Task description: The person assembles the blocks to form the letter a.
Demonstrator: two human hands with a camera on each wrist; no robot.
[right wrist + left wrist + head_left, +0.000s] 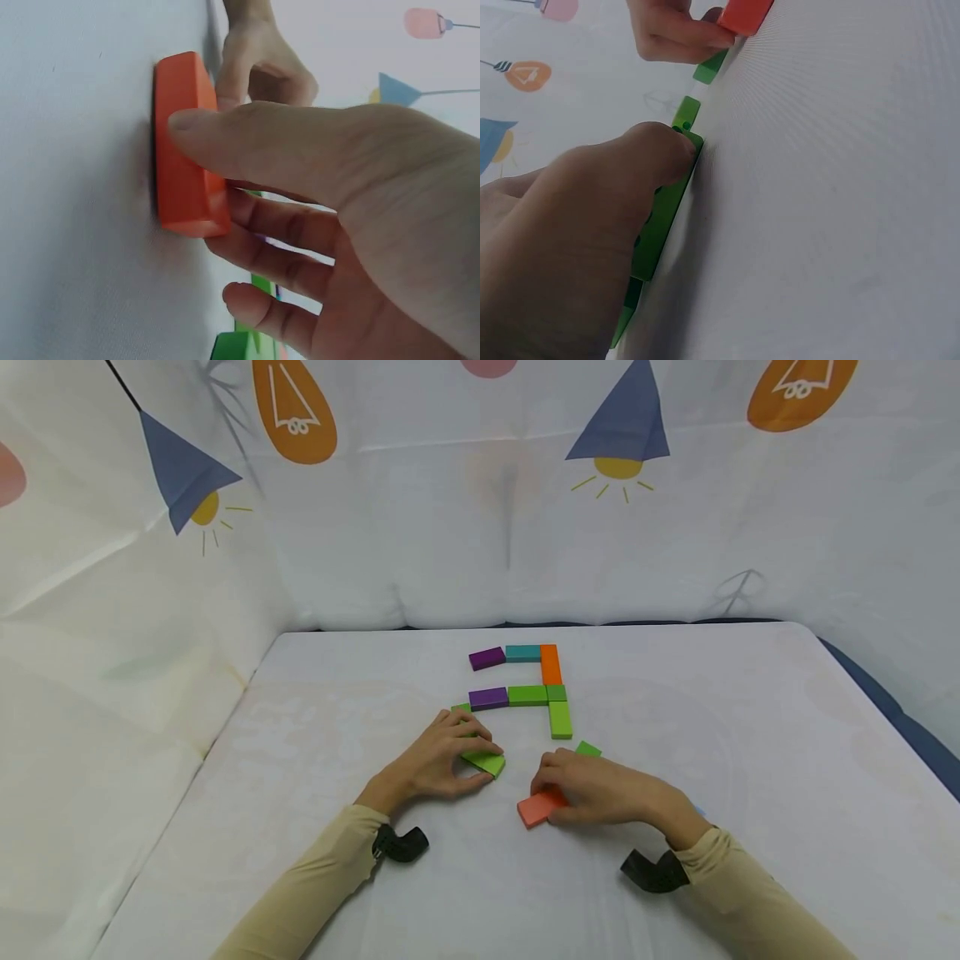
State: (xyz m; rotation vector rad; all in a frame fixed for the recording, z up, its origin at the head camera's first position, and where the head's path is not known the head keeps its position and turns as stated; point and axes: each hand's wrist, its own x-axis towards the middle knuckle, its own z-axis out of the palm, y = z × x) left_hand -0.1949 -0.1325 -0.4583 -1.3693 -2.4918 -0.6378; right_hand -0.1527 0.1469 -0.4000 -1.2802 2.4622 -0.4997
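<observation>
My left hand [442, 758] pinches a long light-green block [487, 763] lying on the table, thumb at the near side and fingers over the far side. In the left wrist view the thumb presses on that green block [660, 225]. A little to the right, my right hand [600, 785] holds a coral-red block [536, 810] between thumb and fingers, low over the table; contact with it is unclear. The right wrist view shows the thumb on the red block's [180, 150] face. A green block [588, 749] shows just beyond the right hand. Another green piece [461, 707] is partly hidden behind the left fingers.
Farther back lies a joined row: purple block [487, 658], teal block [522, 653], orange block [551, 665], small green block [557, 692], light-green block [560, 721], long green block [527, 696] and second purple block [488, 698]. A patterned white cloth [450, 543] hangs behind the white table [712, 718].
</observation>
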